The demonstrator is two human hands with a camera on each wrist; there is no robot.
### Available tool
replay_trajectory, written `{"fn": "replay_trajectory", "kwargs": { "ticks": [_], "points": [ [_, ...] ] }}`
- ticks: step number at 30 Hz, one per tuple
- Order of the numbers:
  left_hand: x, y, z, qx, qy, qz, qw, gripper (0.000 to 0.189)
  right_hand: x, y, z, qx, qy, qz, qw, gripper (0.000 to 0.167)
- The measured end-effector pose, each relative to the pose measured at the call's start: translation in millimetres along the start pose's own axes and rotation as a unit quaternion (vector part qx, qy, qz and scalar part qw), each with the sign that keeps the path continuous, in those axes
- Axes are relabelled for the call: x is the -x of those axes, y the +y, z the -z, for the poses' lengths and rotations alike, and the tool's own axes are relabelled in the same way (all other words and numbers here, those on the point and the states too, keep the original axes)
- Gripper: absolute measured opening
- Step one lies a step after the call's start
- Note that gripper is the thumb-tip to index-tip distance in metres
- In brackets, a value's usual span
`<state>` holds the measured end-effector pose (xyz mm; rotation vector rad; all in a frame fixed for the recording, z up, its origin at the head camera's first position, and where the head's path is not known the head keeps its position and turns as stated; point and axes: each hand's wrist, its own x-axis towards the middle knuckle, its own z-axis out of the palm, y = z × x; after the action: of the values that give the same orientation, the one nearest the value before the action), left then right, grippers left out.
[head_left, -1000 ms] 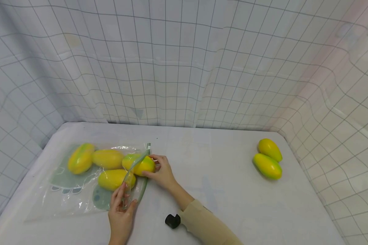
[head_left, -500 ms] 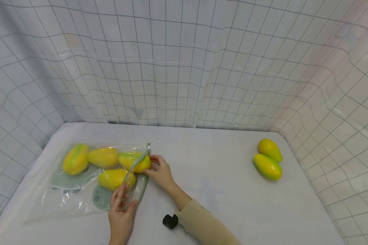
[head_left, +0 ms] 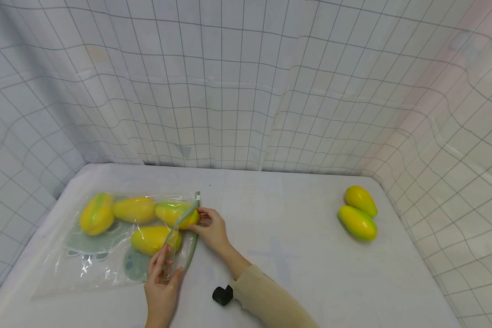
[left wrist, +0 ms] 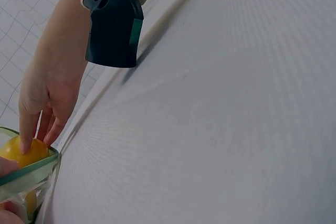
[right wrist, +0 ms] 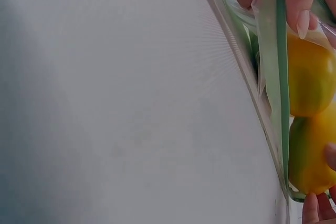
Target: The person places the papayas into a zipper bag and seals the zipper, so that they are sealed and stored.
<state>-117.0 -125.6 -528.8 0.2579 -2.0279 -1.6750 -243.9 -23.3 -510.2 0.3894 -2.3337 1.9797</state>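
A clear zip bag with green edging lies on the left of the table, its mouth facing right. Inside are several yellow-green mangoes, one of them the nearest mango to my left hand. My left hand pinches the bag's lifted rim at the near side of the mouth. At the far side, my right hand holds the end of another mango between thumb and fingers, right in the opening. The right wrist view shows that held mango framed by the green zip strip.
Two more mangoes lie touching each other at the table's right side. A black wrist device sits by the right sleeve. Grid-patterned curtains stand behind and at both sides of the white table.
My right hand has moved left, carrying its mango deeper into the bag. Two mangoes ahead of it in the far row have shifted left. My left hand has stayed put.
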Motion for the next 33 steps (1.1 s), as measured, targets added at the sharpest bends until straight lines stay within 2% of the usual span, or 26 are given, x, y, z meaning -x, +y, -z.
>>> {"fn": "replay_trajectory", "kwargs": {
  "ticks": [5,11,19,26,33],
  "points": [
    [0.4,1.0,0.5,0.02,0.0,-0.009,0.9998,0.068,-2.6,2,-7,-0.021,0.019,-0.01,0.9996,0.043],
    [0.4,3.3,0.3,0.019,-0.002,-0.001,0.9998,0.068,-3.7,5,-13,-0.015,0.029,0.002,0.9995,0.043],
    [2.3,22.0,-0.4,0.037,0.002,-0.021,0.9991,0.065,-5.1,0,-16,0.002,0.039,0.001,0.9992,0.045],
    [1.4,11.4,-0.1,0.026,0.0,-0.004,0.9997,0.066,-6.8,-1,-21,0.0,0.065,-0.009,0.9979,0.044],
    [2.7,27.4,-0.5,0.037,-0.001,-0.03,0.9988,0.063,-9.1,1,-24,-0.006,0.081,-0.009,0.9967,0.041]
  ]
}}
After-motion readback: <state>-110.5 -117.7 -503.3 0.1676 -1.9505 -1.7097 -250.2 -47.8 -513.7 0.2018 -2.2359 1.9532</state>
